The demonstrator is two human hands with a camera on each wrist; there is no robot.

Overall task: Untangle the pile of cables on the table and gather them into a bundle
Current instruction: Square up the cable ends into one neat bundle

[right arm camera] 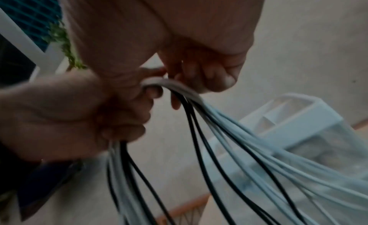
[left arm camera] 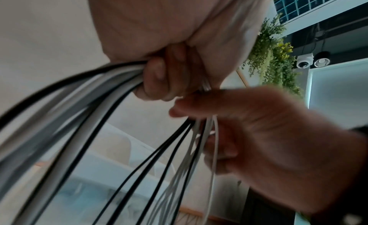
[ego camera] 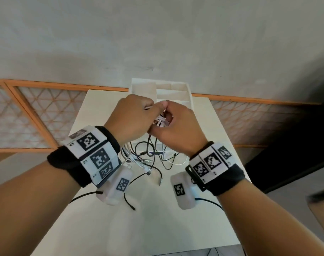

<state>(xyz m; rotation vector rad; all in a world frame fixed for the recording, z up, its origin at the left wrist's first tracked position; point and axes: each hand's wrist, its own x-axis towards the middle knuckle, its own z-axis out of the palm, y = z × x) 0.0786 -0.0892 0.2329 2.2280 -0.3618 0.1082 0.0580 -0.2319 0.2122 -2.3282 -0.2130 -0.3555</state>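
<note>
Fingers (left arm camera: 157, 74) of both hands clamp black and white cables (ego camera: 158, 154), ends dangling.

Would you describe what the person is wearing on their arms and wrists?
Both forearms are bare, with no sleeves. Each wrist carries a black strap under a white band of square black-and-white coded markers. A white camera housing with its own marker hangs below each wrist, trailing a thin dark lead.
</note>
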